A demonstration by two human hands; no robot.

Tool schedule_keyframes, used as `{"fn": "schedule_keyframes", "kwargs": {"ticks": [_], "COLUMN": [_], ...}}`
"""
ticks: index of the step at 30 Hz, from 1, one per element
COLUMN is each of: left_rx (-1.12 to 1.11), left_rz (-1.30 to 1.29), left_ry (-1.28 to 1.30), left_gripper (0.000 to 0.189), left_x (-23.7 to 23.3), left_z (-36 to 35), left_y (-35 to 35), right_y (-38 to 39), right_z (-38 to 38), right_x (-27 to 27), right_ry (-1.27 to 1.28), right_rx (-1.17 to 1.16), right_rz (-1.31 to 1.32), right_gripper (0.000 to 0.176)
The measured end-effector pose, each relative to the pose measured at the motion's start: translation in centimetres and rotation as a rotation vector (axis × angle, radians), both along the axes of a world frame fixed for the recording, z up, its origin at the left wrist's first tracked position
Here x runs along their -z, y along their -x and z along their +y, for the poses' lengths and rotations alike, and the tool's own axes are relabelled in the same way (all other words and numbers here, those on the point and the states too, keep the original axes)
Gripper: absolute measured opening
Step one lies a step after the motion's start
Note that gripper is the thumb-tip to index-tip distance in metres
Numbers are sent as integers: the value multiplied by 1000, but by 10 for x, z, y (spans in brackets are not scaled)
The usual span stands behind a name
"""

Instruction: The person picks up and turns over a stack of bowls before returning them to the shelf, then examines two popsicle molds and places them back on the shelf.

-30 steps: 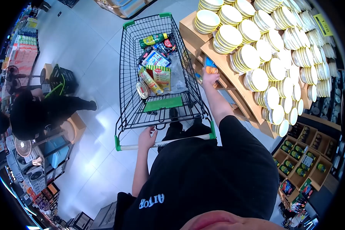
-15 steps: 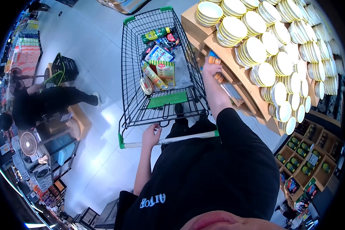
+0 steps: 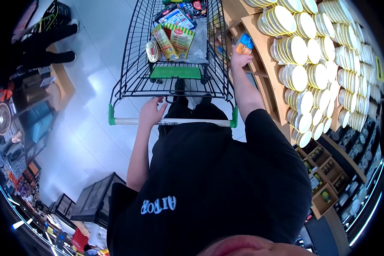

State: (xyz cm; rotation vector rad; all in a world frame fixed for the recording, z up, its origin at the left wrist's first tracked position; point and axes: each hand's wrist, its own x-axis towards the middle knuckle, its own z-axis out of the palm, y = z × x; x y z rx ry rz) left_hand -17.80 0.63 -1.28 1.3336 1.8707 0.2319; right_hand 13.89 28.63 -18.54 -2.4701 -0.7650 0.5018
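My right hand [image 3: 240, 59] is closed around a small orange-and-blue package [image 3: 244, 45] at the front of the wooden display shelf [image 3: 264, 64], just right of the shopping cart [image 3: 130, 59]. What the package contains I cannot make out. My left hand [image 3: 152, 112] is at the left part of the cart's handlebar [image 3: 128, 121], fingers stretched forward and the thumb apart, holding nothing. Inside the cart lie yellow-and-green packets [image 3: 181, 42], a flat oval tin [image 3: 153, 51], a blue-and-white packet [image 3: 178, 20] and some dark packages.
Stacks of wrapped, yellow-rimmed round plates [image 3: 290, 50] cover the display at right. Below them stand wooden crates [image 3: 326, 198] with jars. At left, another person's dark-clothed legs [image 3: 51, 49] are beside a black basket [image 3: 57, 15]; a fan [image 3: 2, 118] and a dark case [image 3: 97, 200] stand nearer.
The cart and its contents now appear higher in view. My right hand has raised the package so its blue end shows more. The left hand stays by the handlebar, its fingers more extended.
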Motion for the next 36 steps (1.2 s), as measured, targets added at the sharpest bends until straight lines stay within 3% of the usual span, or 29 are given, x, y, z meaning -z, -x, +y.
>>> {"fn": "schedule_keyframes", "kwargs": {"ticks": [6,9,13,17,18,21,28,31,36], "left_rx": [-1,-25,-27,-22,-20,-21,-23,-22,-3], "left_rz": [30,37,45,42,40,54,18,13,-30], "left_ry": [-67,-104,-111,-70,-60,-116,-41,-74,-139], "left_gripper": [33,34,34,33,33,36,35,34,31], "left_x": [2,0,4,-8,-10,-5,-13,-10,-8], "left_z": [-3,-5,-7,-5,-5,-10,-10,-14,-18], "left_y": [1,1,2,2,2,0,-3,-6,-10], "right_y": [-48,-71,-89,-155,-144,-101,-124,-109,-85], "right_z": [19,43,50,78,71,48,55,48,29], "right_x": [7,4,29,119,86,0,58,40,8], "right_ry": [23,181,102,29,179,294,93,106,10], "right_rx": [-176,-281,-304,-247,-260,-320,-247,-203,-251], "right_rz": [-85,-99,-135,207,37,-33,-8,-69,-37], "right_gripper": [100,91,83,72,68,70,79,69,68]}}
